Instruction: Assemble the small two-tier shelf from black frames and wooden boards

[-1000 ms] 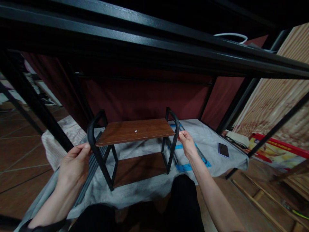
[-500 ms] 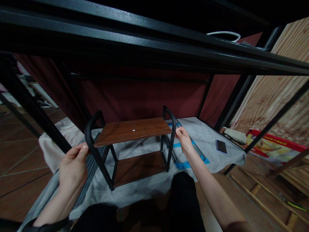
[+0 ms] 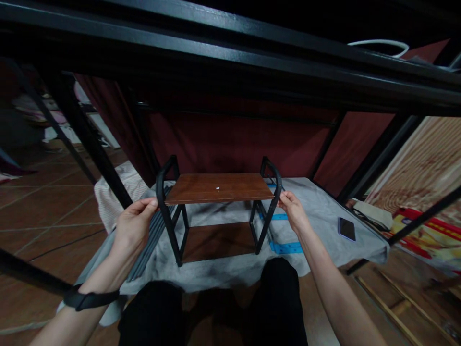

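A small two-tier shelf rack (image 3: 219,186) with brown wooden boards and black tube side frames stands upright on a grey cloth (image 3: 317,202). A small white spot shows on its upper board. My left hand (image 3: 135,223) pinches at the left side frame, level with the upper board. At the same height on the other side, the fingers of my right hand (image 3: 292,206) are closed at the right side frame. What the fingertips press on is partly hidden behind the frames. The lower board (image 3: 219,241) lies near the cloth, between the frame legs.
Above hangs a thick black metal bar (image 3: 230,53). Grey tubes (image 3: 149,247) lie left of the rack, blue-ended parts (image 3: 286,247) to its right. A phone (image 3: 346,228) rests on the cloth. A wooden frame (image 3: 399,307) lies on the floor at right.
The view has turned left, so the rack and both hands appear further right. Both hands stay at the rack's side frames, and the rack now appears more level.
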Action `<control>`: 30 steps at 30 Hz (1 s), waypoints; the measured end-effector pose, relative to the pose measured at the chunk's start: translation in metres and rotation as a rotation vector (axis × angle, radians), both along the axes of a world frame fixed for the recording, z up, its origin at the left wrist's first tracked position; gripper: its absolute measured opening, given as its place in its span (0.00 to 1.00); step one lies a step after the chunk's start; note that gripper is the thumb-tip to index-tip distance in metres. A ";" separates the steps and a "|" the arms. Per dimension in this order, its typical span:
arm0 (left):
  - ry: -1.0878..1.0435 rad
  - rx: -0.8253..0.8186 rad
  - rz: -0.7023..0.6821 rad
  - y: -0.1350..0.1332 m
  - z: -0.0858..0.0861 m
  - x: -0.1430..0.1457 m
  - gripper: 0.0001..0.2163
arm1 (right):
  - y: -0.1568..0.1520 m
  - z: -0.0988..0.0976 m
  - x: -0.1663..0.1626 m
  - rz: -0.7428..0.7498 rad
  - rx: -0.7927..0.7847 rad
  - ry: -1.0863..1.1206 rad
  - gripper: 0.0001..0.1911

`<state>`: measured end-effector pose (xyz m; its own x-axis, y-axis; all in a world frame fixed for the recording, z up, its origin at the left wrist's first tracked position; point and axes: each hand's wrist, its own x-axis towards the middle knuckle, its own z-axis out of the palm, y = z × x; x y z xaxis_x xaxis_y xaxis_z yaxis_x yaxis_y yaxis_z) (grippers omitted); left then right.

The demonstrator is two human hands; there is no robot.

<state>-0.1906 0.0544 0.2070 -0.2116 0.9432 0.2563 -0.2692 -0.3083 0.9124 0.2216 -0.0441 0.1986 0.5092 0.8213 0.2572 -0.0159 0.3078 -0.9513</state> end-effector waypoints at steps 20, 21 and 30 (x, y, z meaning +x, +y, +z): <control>-0.100 -0.045 -0.089 -0.003 -0.001 -0.002 0.09 | -0.003 0.007 0.016 0.106 -0.190 0.130 0.16; -0.103 -0.043 -0.085 -0.003 -0.001 -0.003 0.09 | -0.004 0.008 0.016 0.116 -0.202 0.145 0.16; -0.030 -0.035 -0.135 0.002 -0.007 -0.007 0.12 | -0.006 0.005 0.014 0.091 -0.170 0.167 0.12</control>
